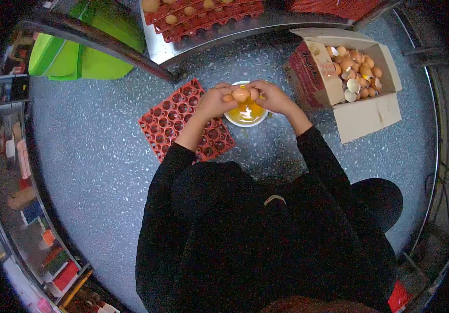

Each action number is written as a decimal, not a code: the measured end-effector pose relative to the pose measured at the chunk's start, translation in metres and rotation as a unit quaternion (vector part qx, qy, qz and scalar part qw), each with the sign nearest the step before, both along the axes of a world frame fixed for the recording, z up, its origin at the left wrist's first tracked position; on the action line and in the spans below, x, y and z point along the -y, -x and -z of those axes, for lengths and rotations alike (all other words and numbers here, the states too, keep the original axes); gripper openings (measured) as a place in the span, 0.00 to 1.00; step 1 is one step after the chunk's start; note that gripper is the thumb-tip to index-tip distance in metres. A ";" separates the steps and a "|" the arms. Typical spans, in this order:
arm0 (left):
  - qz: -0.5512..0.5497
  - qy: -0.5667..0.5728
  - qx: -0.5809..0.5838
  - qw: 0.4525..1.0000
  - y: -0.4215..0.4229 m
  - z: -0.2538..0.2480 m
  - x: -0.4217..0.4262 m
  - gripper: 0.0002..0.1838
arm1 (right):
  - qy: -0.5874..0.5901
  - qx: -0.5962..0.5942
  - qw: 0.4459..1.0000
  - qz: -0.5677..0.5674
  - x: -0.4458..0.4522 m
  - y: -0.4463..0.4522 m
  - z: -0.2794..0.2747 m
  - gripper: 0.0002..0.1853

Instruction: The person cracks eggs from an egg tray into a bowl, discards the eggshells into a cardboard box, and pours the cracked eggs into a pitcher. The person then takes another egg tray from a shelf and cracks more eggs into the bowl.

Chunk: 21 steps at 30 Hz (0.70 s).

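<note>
Both my hands meet above a white bowl [246,124] on the floor. Inside it lies yellow, shiny raw egg [248,112]. My left hand [215,102] is closed around a brown egg [241,94], its fingers at the bowl's left rim. From the other side, my right hand [275,97] pinches a brown egg or piece of shell [254,94] against it. Whether the shells are cracked is too small to tell. Under my left forearm is a red egg tray [167,122]; the cups that show hold no eggs.
An open cardboard box [368,117] full of broken eggshells [357,73] stands at the right. Stacked red trays with eggs [203,18] rest on a metal table [159,49] ahead. A green bin [99,57] is at the upper left, shelves [21,156] along the left.
</note>
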<state>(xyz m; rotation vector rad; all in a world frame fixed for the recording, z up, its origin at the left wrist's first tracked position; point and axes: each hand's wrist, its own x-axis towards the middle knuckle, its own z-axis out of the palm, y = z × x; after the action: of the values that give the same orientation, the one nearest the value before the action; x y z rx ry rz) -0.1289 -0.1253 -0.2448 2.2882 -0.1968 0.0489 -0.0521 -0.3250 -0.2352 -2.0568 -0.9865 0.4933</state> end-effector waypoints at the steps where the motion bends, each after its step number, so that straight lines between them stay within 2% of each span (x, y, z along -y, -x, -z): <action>1: 0.003 -0.002 0.000 1.000 -0.003 -0.002 -0.001 0.22 | -0.002 0.000 1.000 0.003 0.002 -0.003 0.002 0.22; 3: 0.019 0.072 -0.129 0.989 -0.011 -0.005 -0.002 0.24 | -0.020 -0.290 0.957 0.025 0.006 -0.011 0.004 0.22; 4: 0.021 0.069 -0.129 0.989 -0.015 -0.006 -0.002 0.24 | -0.024 -0.290 0.956 0.027 0.010 -0.014 0.002 0.22; 6: 0.043 0.190 -0.143 0.970 -0.032 -0.009 0.000 0.22 | -0.085 -0.334 0.938 0.030 0.021 -0.026 -0.007 0.23; 7: 0.051 0.187 -0.139 0.971 -0.038 -0.027 0.006 0.22 | -0.090 -0.328 0.940 0.035 0.027 -0.031 -0.019 0.23; 9: 0.021 0.245 -0.227 0.942 -0.057 -0.062 0.024 0.20 | -0.093 -0.313 0.945 0.010 0.049 -0.042 -0.051 0.25; 10: 0.034 0.243 -0.221 0.944 -0.071 -0.071 0.034 0.20 | -0.117 -0.362 0.924 0.030 0.061 -0.047 -0.068 0.25; 12: 0.074 0.154 -0.211 0.963 -0.102 -0.085 0.058 0.21 | -0.142 -0.328 0.931 0.070 0.090 -0.059 -0.095 0.25; 13: 0.086 0.155 -0.205 0.963 -0.117 -0.092 0.076 0.21 | -0.162 -0.304 0.934 0.099 0.109 -0.065 -0.103 0.25; 15: 0.104 0.104 -0.044 0.988 -0.140 -0.105 0.119 0.25 | -0.132 -0.203 0.955 0.173 0.145 -0.073 -0.130 0.23; 17: 0.140 0.097 0.003 0.985 -0.150 -0.137 0.162 0.27 | -0.098 -0.124 0.949 0.273 0.181 -0.077 -0.143 0.22; 19: 0.184 0.129 -0.056 0.973 -0.166 -0.127 0.198 0.26 | -0.083 -0.084 0.942 0.314 0.208 -0.082 -0.141 0.22; 21: 0.193 0.127 -0.043 0.972 -0.172 -0.112 0.216 0.25 | -0.068 -0.057 0.903 0.420 0.216 -0.080 -0.152 0.20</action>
<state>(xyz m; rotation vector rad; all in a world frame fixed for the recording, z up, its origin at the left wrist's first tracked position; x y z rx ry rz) 0.0433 -0.3417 -0.1324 1.9583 -0.5557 -0.2138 0.0281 -0.5414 -0.0834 -2.0609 -0.0031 0.0715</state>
